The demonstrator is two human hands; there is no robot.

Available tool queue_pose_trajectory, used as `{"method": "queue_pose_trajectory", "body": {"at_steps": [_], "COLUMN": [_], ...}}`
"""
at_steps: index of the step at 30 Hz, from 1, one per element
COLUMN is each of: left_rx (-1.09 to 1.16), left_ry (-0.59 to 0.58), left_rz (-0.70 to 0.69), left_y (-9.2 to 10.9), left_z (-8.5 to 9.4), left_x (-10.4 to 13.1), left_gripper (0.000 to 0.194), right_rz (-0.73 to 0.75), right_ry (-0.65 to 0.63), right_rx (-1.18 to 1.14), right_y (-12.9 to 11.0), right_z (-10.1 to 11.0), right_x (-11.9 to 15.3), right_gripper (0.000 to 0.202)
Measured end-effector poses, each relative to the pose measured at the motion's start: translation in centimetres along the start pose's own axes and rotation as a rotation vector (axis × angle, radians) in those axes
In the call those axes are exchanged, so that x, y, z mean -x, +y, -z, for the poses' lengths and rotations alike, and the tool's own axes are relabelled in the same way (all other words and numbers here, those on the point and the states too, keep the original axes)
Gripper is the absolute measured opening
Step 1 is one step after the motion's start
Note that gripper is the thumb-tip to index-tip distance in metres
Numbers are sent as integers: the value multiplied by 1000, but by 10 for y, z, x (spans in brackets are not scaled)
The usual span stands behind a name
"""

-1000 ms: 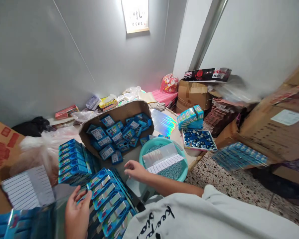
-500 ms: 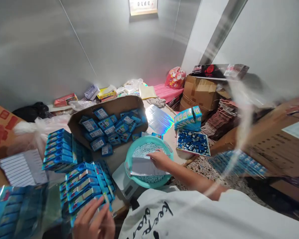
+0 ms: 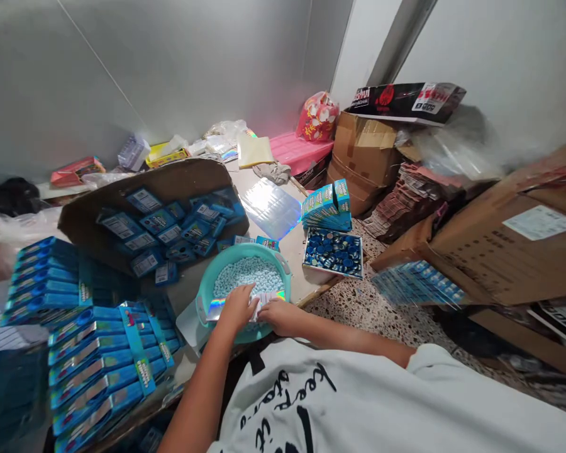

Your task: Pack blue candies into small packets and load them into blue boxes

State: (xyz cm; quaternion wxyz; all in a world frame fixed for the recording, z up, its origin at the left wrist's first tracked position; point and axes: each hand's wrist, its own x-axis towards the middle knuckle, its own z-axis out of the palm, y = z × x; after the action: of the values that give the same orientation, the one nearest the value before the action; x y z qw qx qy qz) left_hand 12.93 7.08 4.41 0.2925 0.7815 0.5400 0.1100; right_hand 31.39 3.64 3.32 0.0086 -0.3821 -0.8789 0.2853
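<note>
A teal basin (image 3: 206,277) full of small pale blue pellets (image 3: 249,274) stands near my body. Across its near side lies a shiny silver sheet (image 3: 217,308). My left hand (image 3: 238,307) is closed on the sheet's middle, fingers bent over it. Close beside it, my right hand (image 3: 278,314) pinches the sheet's right part. The two hands nearly touch. Under the basin's left side a white scale (image 3: 188,324) shows in part.
Left of the basin are stacked blue packs (image 3: 104,365) and a cardboard tray (image 3: 89,207) of small blue boxes. To the right stand a box of blue caps (image 3: 332,251), upright blue cartons (image 3: 327,204) and large brown boxes (image 3: 500,251).
My left hand has moved from the blue packs to the basin and taken hold of the sheet. The sheet has turned and now looks narrower. The view has shifted right.
</note>
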Motion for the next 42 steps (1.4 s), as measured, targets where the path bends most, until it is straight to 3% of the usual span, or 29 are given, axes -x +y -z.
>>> {"method": "queue_pose_trajectory", "body": {"at_steps": [6,12,18,24,30,37,42], "left_rx": [-94,-107,-50,23,92,157,173], "left_ry": [-116,-118,-110,-19,91,151,186], "left_rz": [55,-2,-7,-3,-81,-119,-105], "left_y": [11,26,35,35,36,36,33], "left_z": [-28,-46,-57,-52,-51,-57,-58], "left_x": [7,0,-11,-15,-14,-9,-4], "left_gripper": [50,57,48,38,25,9,7], "right_rz": [-232,-336,-332,-316,-206,-76,-29], "right_ry": [210,223,174,208,260,328,317], "right_rx": [37,56,-22,-94,-199,-316,-390], "right_y": [28,44,61,68,73,78,84], "right_z": [26,34,33,29,20,10,7], "right_x": [19,28,30,31,30,27,19], "right_gripper": [52,50,43,50,43,10,10]}}
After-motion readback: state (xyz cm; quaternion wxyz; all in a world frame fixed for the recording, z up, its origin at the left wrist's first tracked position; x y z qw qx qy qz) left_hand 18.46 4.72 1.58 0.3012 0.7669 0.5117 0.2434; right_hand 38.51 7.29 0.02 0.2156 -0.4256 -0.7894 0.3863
